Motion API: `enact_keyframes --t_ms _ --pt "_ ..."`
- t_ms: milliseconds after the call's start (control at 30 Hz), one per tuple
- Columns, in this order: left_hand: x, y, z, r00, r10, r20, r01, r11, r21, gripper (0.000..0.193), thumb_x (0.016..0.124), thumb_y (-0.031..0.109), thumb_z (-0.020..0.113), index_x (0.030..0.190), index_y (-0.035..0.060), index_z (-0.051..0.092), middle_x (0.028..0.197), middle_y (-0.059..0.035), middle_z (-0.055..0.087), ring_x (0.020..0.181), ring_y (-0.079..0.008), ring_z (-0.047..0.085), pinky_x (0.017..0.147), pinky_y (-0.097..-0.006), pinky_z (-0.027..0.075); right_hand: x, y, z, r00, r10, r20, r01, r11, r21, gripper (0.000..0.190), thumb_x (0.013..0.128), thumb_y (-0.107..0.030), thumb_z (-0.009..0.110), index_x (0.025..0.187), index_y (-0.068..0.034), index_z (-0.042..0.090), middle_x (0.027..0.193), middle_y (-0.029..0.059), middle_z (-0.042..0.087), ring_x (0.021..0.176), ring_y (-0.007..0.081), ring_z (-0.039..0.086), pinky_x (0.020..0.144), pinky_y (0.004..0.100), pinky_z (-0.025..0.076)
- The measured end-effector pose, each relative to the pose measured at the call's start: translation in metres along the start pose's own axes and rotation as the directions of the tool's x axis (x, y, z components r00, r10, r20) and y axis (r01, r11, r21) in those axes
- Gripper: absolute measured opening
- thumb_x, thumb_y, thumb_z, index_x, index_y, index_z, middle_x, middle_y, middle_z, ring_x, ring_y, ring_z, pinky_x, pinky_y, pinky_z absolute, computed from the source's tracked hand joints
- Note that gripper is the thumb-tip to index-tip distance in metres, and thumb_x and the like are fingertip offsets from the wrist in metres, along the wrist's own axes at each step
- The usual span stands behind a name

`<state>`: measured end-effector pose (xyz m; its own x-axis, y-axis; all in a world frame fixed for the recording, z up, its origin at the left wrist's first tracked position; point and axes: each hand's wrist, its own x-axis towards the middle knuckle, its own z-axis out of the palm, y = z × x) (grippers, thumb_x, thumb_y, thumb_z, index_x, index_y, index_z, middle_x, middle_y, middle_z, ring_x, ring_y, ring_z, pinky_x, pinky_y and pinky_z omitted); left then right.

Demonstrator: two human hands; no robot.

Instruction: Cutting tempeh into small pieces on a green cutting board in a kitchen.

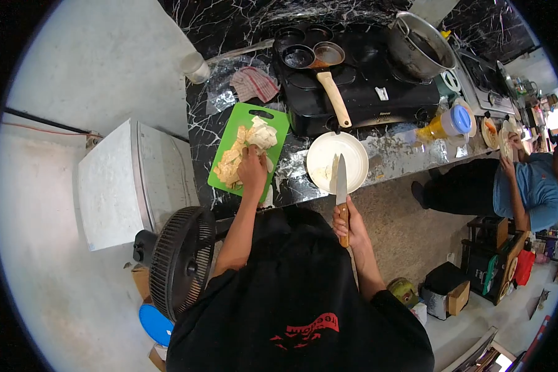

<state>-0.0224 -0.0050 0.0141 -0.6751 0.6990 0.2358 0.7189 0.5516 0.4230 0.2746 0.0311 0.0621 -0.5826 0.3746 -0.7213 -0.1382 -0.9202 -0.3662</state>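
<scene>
My right hand [349, 222] grips the wooden handle of a kitchen knife [341, 179], its blade pointing away from me over a white plate [359, 162]. Pale crumbs or scraps [324, 173] lie on the plate's left side. On a green cutting board [230, 132], my left hand [252, 171] reaches down with its fingers on the food; whether they pinch a piece is hidden. Under and around that hand lie light-brown chopped pieces [229, 163], perhaps cooked egg or tofu. A white, crumbly heap [262, 134] sits near the board's handle slot.
Behind the plate stands a black gas stove [362, 100] bearing a multi-cup pan [333, 93] and a large metal pot [423, 46]. A checked cloth [255, 83] lies beyond the board. A blue-lidded pitcher [448, 122] is rightward; a standing fan [181, 262] is at left. Another person [525, 186] holds a plate.
</scene>
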Motion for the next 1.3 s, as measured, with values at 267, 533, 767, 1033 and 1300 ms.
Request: enact_keyframes --t_ms 267,533,767,1033,1300 --pt "0.003 -0.009 0.001 1.000 0.016 0.021 -0.016 0.999 -0.039 0.022 0.084 0.019 0.063 0.099 0.0069 0.052 0.091 -0.0133 0.057 0.072 -0.0356 0.062 0.056 -0.0459 0.049 0.003 0.006 0.003 0.997 0.070 0.027 -0.071 0.997 0.025 0.051 0.096 -0.055 0.037 0.077 -0.009 0.046 0.053 -0.0019 0.035 0.035 0.0066 0.028 0.030 0.0197 0.024" --pt "0.003 -0.012 -0.004 0.991 -0.014 0.134 0.021 0.998 -0.056 0.013 0.084 0.015 0.060 0.094 0.0074 0.056 0.087 -0.0127 0.060 0.077 -0.0351 0.062 0.062 -0.0470 0.049 0.006 0.013 0.006 0.994 0.105 0.035 -0.102 0.992 -0.078 0.054 0.094 -0.059 0.039 0.077 -0.008 0.045 0.053 -0.0024 0.036 0.035 0.0065 0.029 0.031 0.0204 0.025" --pt "0.001 -0.014 -0.003 0.995 0.031 0.096 -0.020 0.993 -0.113 0.012 0.084 0.013 0.059 0.095 0.0078 0.057 0.088 -0.0125 0.061 0.078 -0.0358 0.062 0.063 -0.0473 0.049 0.004 0.014 0.014 0.994 0.105 0.031 -0.102 0.990 -0.092 0.054 0.093 -0.060 0.038 0.077 -0.009 0.045 0.054 -0.0026 0.036 0.036 0.0062 0.029 0.032 0.0205 0.025" --pt "0.006 -0.003 -0.018 0.992 0.075 0.098 -0.054 0.977 -0.206 0.015 0.085 0.010 0.058 0.100 0.0085 0.057 0.089 -0.0139 0.062 0.078 -0.0350 0.062 0.064 -0.0457 0.049 0.003 0.017 0.015 0.995 0.089 0.033 -0.086 0.991 -0.099 0.054 0.094 -0.060 0.037 0.078 -0.009 0.045 0.055 -0.0027 0.036 0.036 0.0061 0.028 0.033 0.0203 0.025" --pt "0.011 0.032 -0.043 0.980 0.183 0.084 -0.126 0.884 -0.451 0.014 0.086 0.011 0.060 0.100 0.0076 0.059 0.089 -0.0098 0.063 0.074 -0.0279 0.064 0.063 -0.0394 0.049 -0.003 0.014 0.024 0.997 0.069 0.043 -0.063 0.990 -0.128 0.055 0.093 -0.061 0.036 0.076 -0.010 0.044 0.052 -0.0033 0.034 0.034 0.0063 0.027 0.031 0.0201 0.024"
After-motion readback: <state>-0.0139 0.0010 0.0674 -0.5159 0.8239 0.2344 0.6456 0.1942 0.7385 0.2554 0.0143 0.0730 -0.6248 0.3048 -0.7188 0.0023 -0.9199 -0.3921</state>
